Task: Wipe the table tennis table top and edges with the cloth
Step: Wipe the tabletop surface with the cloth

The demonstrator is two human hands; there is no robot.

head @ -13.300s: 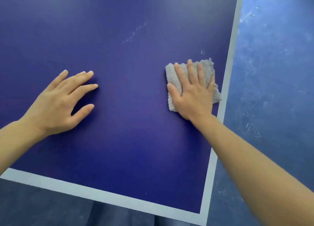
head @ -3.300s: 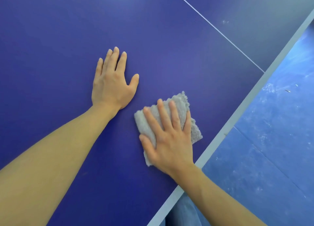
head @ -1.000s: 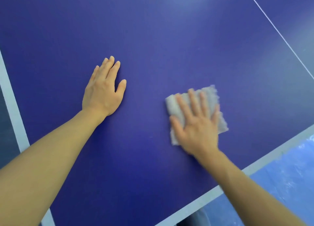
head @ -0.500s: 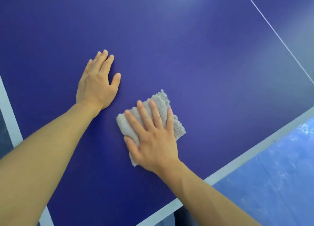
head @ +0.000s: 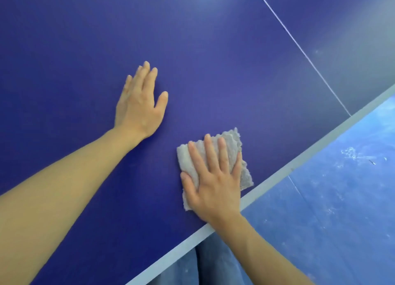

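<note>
A dark blue table tennis table top point(head: 213, 55) fills most of the view. Its pale edge stripe point(head: 299, 162) runs diagonally from the bottom middle to the right side. A folded grey fluffy cloth point(head: 232, 142) lies flat on the top, close to that stripe. My right hand point(head: 213, 177) presses on the cloth with straight, spread fingers and covers most of it. My left hand point(head: 140, 104) rests flat on the bare table top to the upper left of the cloth, fingers straight and together.
A thin white centre line point(head: 303, 53) crosses the table at the upper right. Beyond the edge stripe lies a scuffed blue floor point(head: 342, 199). My jeans-covered legs point(head: 205, 263) show just below the table edge.
Over the last half second my right hand has slid the cloth back toward the near edge stripe, next to it now. My left hand stays flat on the top; the view has shifted.
</note>
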